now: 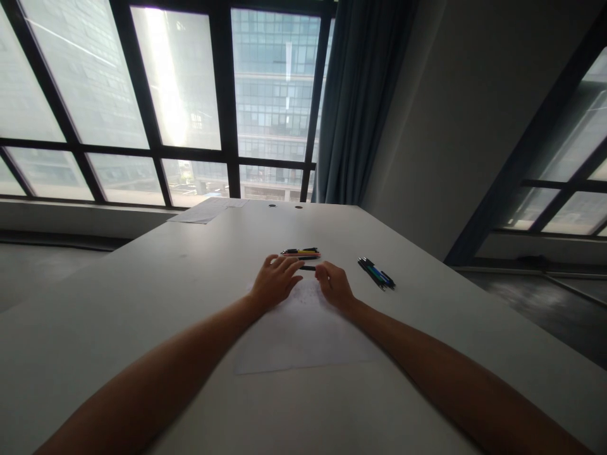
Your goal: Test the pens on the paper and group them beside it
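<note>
The table has a smooth, matt pale top with a faint sheen where the window light falls. On it lies a thin white sheet of paper, flat and matt (faint marks show near its far edge). The dark pen between the hands looks like plastic, as do the pens to the right, slightly glossy. The curtain is soft, matt blue-grey cloth hanging in folds
</note>
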The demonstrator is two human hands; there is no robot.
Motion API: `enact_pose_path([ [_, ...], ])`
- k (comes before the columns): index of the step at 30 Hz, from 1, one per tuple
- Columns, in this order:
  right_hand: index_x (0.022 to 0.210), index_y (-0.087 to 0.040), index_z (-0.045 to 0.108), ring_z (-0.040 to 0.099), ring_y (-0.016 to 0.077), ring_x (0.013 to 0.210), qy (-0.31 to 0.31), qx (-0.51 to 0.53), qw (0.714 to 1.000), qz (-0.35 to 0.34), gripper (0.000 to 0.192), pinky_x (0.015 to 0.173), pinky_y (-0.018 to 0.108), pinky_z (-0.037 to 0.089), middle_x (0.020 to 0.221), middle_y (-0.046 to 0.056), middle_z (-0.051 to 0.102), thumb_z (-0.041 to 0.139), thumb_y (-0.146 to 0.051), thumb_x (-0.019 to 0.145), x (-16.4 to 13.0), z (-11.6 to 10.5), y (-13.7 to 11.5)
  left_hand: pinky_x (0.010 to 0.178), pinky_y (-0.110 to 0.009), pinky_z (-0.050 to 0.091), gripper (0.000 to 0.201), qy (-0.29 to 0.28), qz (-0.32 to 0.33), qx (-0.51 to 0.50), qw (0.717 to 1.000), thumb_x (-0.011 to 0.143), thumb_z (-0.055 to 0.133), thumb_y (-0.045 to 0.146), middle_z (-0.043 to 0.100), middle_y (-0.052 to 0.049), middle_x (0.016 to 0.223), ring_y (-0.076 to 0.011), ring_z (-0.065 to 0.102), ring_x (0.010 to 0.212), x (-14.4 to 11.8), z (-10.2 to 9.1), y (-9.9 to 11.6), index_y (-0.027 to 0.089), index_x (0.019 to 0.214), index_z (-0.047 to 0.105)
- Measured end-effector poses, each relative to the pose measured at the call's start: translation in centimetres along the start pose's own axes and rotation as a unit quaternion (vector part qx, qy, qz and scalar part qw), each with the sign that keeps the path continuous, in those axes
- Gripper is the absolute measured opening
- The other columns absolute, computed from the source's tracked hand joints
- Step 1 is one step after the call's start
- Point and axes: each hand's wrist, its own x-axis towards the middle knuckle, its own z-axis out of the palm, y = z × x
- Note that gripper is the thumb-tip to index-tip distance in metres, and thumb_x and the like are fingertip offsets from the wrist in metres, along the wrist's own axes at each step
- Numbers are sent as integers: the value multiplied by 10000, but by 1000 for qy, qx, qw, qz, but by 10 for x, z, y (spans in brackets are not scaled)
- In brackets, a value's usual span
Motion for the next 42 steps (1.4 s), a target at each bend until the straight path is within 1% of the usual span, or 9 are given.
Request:
enact_pose_path([
  [4,653,-194,513,514,144,573,-66,59,996,15,543,585,272,387,605,15,552,275,-561,975,-1,5,1,776,-310,437,344,-45,16,-14,999,1009,320,363,660,-67,979,-180,610,884,-1,3,1,224,1182,583],
  [8,665,-179,559,526,139,568,-115,66,991,8,519,611,271,400,591,5,561,314,-509,981,-2,6,2,704,-272,450,320,-53,1,-8,999,1005,341,368,657,-42,922,-163,622,828,-5,7,-4,235,1113,612],
  [15,691,-170,621,562,155,621,-110,33,993,-36,432,658,286,432,656,38,621,410,-424,971,-2,4,2,606,-246,443,277,-96,-12,-4,995,988,376,353,675,-32,945,-155,645,755,-8,8,-4,255,1113,602],
  [21,803,-175,659,557,171,668,-106,-17,990,-96,426,652,295,426,751,67,633,375,-433,988,-4,2,4,607,-257,447,268,-109,-18,-5,994,978,382,335,692,-32,954,-170,660,756,-8,6,-3,252,1110,600],
  [31,939,-169,652,551,219,768,-127,-134,960,-212,289,759,369,425,870,122,649,384,-273,977,1,-4,5,581,-281,437,230,-127,-37,-3,991,944,411,288,728,-38,890,-196,670,697,-7,4,-1,235,1013,624],
  [33,978,-179,640,561,218,800,-116,-122,964,-206,267,771,366,434,911,117,652,399,-292,972,3,-5,2,582,-280,440,230,-125,-37,1,991,945,409,291,727,-41,892,-195,669,695,-6,5,-1,233,1014,620],
  [36,1042,-184,619,585,215,824,-76,-84,981,-157,291,778,358,444,963,106,650,489,-422,937,3,-5,-1,599,-270,455,232,-115,-41,-2,993,948,407,290,723,-46,926,-180,668,707,-6,6,-2,229,1041,611],
  [40,807,-188,623,587,178,715,-105,-38,990,-85,416,702,310,437,772,60,638,336,-424,995,1,-3,2,614,-271,468,248,-109,-36,-7,993,960,394,299,716,-50,933,-178,670,727,-7,8,-5,225,1066,605],
  [42,778,-187,608,583,167,701,-116,-9,991,-64,400,677,291,436,755,51,633,350,-404,993,-1,0,5,613,-275,468,254,-110,-36,-6,993,964,392,308,714,-49,936,-183,671,733,-7,9,-7,228,1080,604],
])
